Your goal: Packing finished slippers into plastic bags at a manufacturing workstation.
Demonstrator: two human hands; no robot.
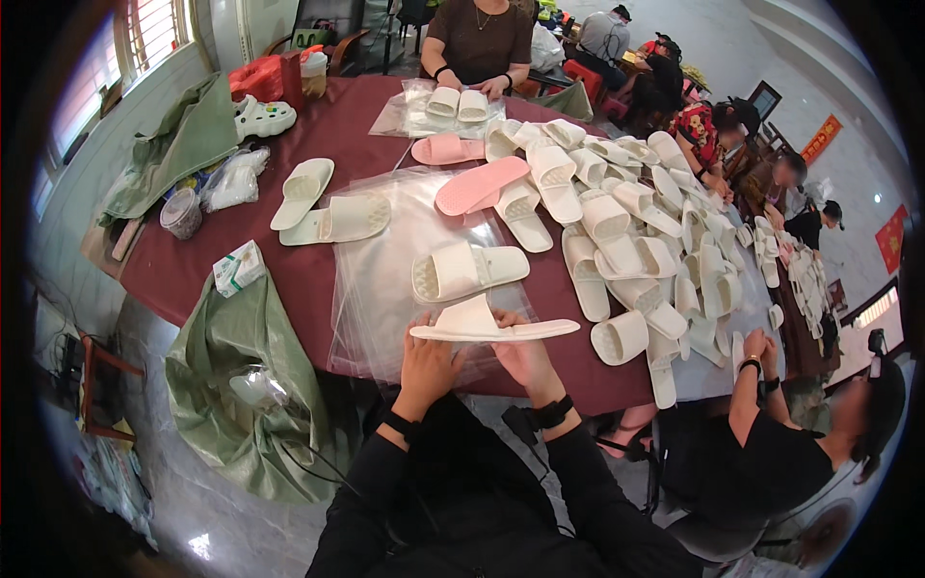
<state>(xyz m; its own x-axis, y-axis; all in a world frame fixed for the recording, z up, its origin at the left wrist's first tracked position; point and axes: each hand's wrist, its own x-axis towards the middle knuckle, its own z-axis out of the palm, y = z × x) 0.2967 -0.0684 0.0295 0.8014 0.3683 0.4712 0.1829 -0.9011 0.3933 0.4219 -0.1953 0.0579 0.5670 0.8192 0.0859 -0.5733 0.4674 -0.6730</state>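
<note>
A cream slide slipper is held on its side between my two hands, above the near edge of the table. My left hand grips its left end. My right hand is closed around the sole near the middle, some fingers hidden behind it. Just beyond lies another cream slipper, on a stack of clear plastic bags. Two more cream slippers rest left of the bags. Beyond the bags is a pink slipper, sole up.
A large heap of cream slippers covers the table's right side. Across the maroon table, a person handles a bagged pair. Another person sits at right. A green sack hangs at left below a tissue pack.
</note>
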